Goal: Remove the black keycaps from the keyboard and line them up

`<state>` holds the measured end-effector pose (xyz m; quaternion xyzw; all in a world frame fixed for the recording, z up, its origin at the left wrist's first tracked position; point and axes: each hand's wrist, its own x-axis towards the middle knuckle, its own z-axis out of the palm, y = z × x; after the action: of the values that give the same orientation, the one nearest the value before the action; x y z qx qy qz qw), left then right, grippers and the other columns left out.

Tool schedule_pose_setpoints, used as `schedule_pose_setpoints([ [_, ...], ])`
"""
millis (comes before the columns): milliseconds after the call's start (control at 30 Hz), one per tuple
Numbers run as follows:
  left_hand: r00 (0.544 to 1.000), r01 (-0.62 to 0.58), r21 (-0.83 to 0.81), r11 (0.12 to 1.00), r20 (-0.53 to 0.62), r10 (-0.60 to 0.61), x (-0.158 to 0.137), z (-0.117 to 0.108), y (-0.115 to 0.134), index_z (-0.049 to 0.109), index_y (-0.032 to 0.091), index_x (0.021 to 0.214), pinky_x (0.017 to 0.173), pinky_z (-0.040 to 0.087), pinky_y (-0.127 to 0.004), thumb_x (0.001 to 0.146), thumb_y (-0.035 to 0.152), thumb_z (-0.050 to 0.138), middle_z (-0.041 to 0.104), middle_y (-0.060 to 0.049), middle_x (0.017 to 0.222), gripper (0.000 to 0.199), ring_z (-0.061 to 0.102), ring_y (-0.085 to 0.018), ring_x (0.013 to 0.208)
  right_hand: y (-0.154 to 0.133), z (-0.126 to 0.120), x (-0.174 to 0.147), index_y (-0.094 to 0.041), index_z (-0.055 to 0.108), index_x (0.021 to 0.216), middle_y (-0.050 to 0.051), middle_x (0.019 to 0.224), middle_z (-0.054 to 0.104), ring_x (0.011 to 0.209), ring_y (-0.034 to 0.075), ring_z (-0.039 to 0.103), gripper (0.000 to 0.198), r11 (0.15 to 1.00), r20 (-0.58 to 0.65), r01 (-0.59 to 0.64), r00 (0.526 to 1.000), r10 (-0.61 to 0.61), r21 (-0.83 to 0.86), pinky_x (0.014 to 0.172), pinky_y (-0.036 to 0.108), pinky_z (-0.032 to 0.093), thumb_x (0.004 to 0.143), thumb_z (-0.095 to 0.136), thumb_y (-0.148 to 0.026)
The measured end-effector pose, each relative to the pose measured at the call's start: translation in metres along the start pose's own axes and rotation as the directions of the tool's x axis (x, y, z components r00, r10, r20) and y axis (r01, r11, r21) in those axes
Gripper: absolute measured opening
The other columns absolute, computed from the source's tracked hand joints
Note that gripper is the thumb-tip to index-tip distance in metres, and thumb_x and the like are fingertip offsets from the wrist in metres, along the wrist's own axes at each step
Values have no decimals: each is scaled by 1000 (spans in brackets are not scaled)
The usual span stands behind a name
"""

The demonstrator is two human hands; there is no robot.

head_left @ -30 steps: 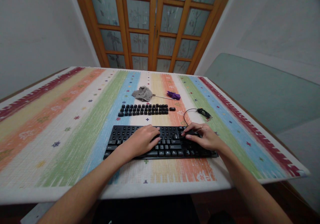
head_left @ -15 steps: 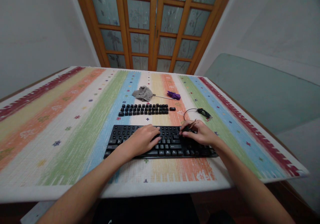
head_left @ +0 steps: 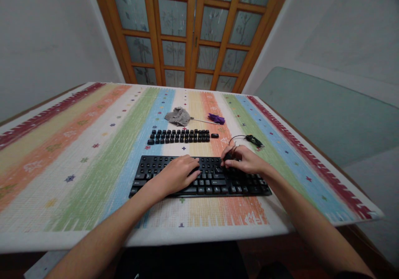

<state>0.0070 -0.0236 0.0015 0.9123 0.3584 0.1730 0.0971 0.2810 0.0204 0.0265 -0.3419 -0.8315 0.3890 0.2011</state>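
A black keyboard [head_left: 183, 190] lies on the table, with bare sockets showing in its upper left rows where keycaps are off. My left hand [head_left: 179, 173] rests palm-down across its middle, fingers stretched out over the keys. Over the right part of the board, my right hand [head_left: 245, 159] has its fingers closed around a small black object [head_left: 228, 157], whose kind I cannot make out. The hand hides some keys beneath it. Loose black keycaps [head_left: 181, 137] stand in rows behind the board, and a single wider keycap [head_left: 215, 135] sits at their right end.
Behind the keycaps are a crumpled grey cloth [head_left: 178, 116] and a thin rod [head_left: 202, 121] reaching toward a purple cloth [head_left: 216, 118]. A bundled black cable [head_left: 254, 140] lies to the right. A striped cloth [head_left: 93, 179] covers the table.
My right hand has shifted slightly left and away from me, with the black object in its fingers. The left hand has stayed in place on the keyboard.
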Motion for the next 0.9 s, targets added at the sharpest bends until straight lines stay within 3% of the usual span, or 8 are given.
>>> schedule_pose_setpoints([
  [233,1000,4,2,1000,4,-4,0,0,1,60,15,111,90,50,-40,97,26,48,68,-12,108,22,62,-25,100,4,6,-4,-18,63,88,5,76,71,65,17,67,27,999,-68,-36,997,36,11,62,29,54,89,60,-45],
  [467,1000,20,11,1000,14,-21,4,-4,3,62,17,104,84,50,-38,95,25,51,68,-9,99,16,61,-23,93,-3,11,-13,-17,65,82,6,81,70,72,18,66,20,976,-173,35,982,-74,-216,68,30,52,90,59,-34],
  [700,1000,-29,-28,999,0,29,33,0,25,63,12,108,93,47,-40,92,28,59,67,-12,107,23,58,-26,102,-4,15,-18,-17,66,85,7,85,72,73,19,67,17,954,-192,62,974,-123,-295,69,30,51,90,58,-30],
  [900,1000,-9,-60,998,27,11,55,17,35,65,12,106,88,49,-40,91,30,61,67,-12,103,23,59,-26,99,-5,18,-21,-17,66,89,7,87,72,76,19,68,14,954,-205,62,971,-126,-292,71,30,52,90,57,-29],
])
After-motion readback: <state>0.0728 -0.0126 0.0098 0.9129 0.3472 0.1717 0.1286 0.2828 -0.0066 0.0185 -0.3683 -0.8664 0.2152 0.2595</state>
